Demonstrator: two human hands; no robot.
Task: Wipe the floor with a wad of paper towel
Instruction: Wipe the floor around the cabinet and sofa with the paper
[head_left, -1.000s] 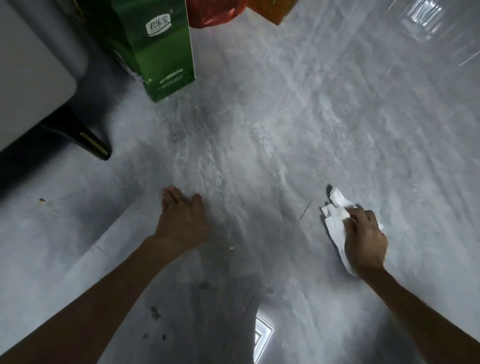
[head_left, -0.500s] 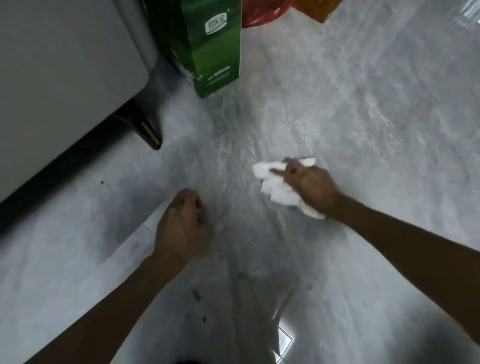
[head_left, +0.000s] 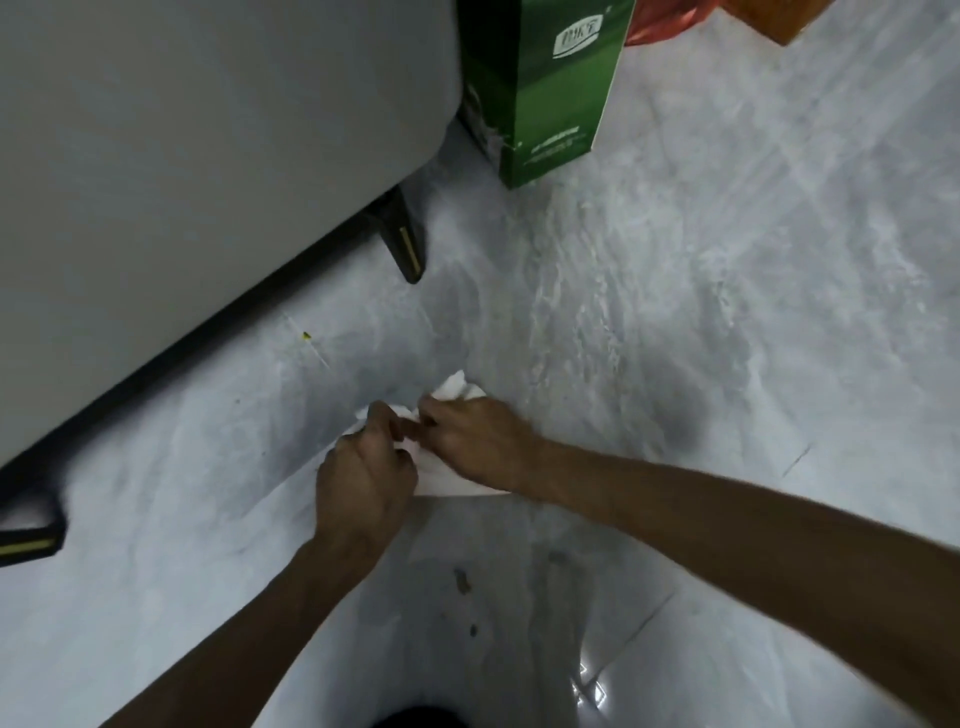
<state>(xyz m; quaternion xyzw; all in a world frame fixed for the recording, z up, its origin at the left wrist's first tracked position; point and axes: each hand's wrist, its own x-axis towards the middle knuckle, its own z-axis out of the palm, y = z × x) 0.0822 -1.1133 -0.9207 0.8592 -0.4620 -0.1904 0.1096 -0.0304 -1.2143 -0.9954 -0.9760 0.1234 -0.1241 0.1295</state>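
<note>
A white wad of paper towel (head_left: 457, 391) lies on the grey marbled floor (head_left: 675, 322) at the middle of the view. My right hand (head_left: 470, 441) lies over it with fingers curled into the paper. My left hand (head_left: 366, 467) has come in from the left and pinches the towel's near-left edge with curled fingers. Both hands meet over the wad, and most of it is hidden beneath them; only its far tip and a flat strip under the right wrist show.
A grey sofa (head_left: 182, 171) on black legs (head_left: 402, 249) fills the upper left. A green carton (head_left: 545, 88) stands on the floor behind the hands, with red and orange bags (head_left: 660, 23) beyond. Dark spots (head_left: 461, 579) mark the floor near me.
My right hand swept the towel leftward across the floor to the middle. My left hand lifted off the floor and closed on the towel. The view swung left toward the sofa.
</note>
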